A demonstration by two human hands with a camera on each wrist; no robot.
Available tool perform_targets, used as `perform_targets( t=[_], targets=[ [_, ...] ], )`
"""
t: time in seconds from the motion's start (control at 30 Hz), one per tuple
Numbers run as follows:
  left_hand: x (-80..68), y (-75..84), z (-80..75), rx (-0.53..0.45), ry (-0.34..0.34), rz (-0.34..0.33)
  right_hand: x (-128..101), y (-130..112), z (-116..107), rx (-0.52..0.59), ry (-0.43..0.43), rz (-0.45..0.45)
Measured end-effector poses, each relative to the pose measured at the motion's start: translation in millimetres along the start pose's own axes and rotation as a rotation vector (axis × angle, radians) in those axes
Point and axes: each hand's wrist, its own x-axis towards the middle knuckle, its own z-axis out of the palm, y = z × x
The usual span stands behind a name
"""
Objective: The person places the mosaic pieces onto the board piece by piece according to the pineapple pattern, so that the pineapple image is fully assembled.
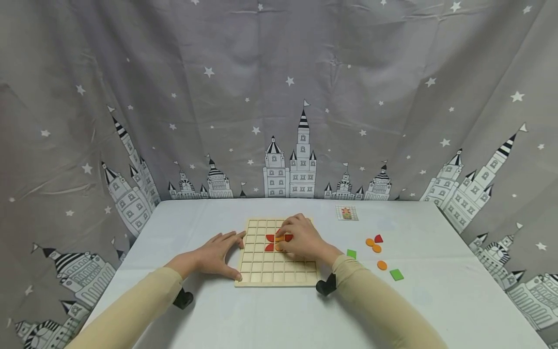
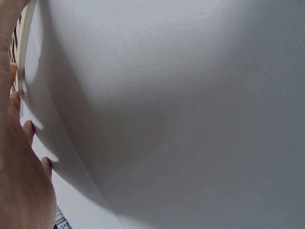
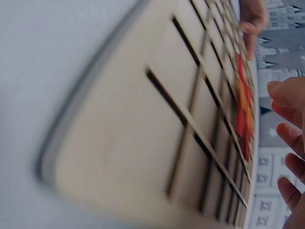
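A wooden grid board lies in the middle of the white table. My left hand lies flat beside the board, its straight fingers against the left edge and its thumb at the near left corner. In the left wrist view only the palm and a strip of the board show. My right hand is curled over the board's middle, fingertips and thumb pinching an orange piece among red pieces. The right wrist view shows the board, the red and orange pieces and curled fingers.
To the right of the board lie loose pieces: two green squares, orange discs and a red piece. A small picture card sits at the back. A star-and-castle curtain hangs behind.
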Motion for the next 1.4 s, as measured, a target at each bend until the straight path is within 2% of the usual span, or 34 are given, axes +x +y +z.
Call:
perform_targets(
  t=[0.23,0.57,0.67,1.0,1.17,1.4],
  targets=[
    [-1.1,1.8,1.1,-0.002,-0.006,0.007,-26,33,-32,0.011,0.051,0.069],
    [-1.1,-0.5,4.1,-0.008,-0.013,-0.017,-92,90,-73,0.000,0.086,0.250],
    [-1.5,-0.6,4.1,-0.008,-0.011,-0.016,-111,102,-80,-0.019,0.089,0.264],
    [-1.8,0.8,1.8,0.002,-0.005,-0.009,-149,123,-84,-0.084,0.083,0.257],
    [-0.9,1.5,0.7,0.007,0.000,-0.016,-156,124,-79,-0.146,0.075,0.231],
    [1.0,4.2,-1.2,0.006,0.003,-0.009,-159,122,-73,-0.182,0.110,0.184]
  ],
)
